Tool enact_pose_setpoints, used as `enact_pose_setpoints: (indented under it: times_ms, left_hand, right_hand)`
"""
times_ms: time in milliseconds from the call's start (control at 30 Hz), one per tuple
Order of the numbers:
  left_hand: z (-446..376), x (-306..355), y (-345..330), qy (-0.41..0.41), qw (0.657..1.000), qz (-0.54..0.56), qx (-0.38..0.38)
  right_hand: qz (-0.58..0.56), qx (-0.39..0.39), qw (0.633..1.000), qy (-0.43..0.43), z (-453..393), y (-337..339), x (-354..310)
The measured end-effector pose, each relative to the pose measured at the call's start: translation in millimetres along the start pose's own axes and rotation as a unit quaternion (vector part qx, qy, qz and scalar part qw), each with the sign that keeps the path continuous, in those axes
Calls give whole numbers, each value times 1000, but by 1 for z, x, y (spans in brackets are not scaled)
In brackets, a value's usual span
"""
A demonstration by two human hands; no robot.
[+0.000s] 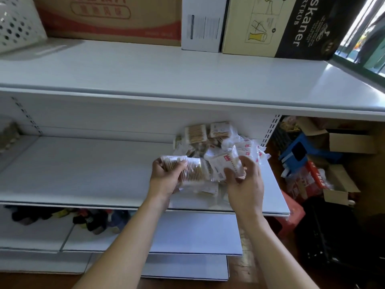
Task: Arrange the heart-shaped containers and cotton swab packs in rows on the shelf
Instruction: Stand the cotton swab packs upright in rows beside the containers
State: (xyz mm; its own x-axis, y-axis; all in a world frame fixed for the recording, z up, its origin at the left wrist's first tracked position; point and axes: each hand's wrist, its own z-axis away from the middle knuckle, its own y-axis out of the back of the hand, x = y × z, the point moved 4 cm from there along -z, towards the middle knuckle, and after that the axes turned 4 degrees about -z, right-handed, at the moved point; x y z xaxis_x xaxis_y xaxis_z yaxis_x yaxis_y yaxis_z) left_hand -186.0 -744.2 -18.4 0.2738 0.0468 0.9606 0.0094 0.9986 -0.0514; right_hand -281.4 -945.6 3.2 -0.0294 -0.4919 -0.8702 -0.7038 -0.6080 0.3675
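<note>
Clear crinkled plastic cotton swab packs, heaped loosely at the right end of the white shelf, against the back panel. Wooden-stemmed swabs with white tips visible through the film; small white labels with red print on several. Heaped at odd angles rather than in rows, some flat, some tilted or on edge. No heart-shaped containers to be made out in the blur.

Held above the front of the heap: a pack of tan sticks in the left hand, fingers curled over its top edge and thumb on its near face, a close grip fully taken up by the pack. Just beside it, touching or nearly so, a white-labelled pack in the right hand, thumb on the label face, fingers wrapped behind; grip narrow, closed round the pack. Both forearms bare, reaching in from below.

Shelf smooth, painted metal, flat and pale, with a perforated upright at its right end. Above, a wider white top shelf bearing a brown cardboard box with red print, a white box, a black-and-cream beer carton and a white perforated basket at far left. Below, a lower shelf with dark blurred items. To the right, on the floor, open cardboard boxes, a blue plastic item and a red crate.
</note>
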Motion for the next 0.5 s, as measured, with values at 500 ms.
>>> enact_pose_setpoints:
  times_ms: [500]
  left_hand:
    - [1, 32, 238, 3, 999, 33, 15]
  right_hand:
    - [-126, -263, 957, 2, 111, -204, -151]
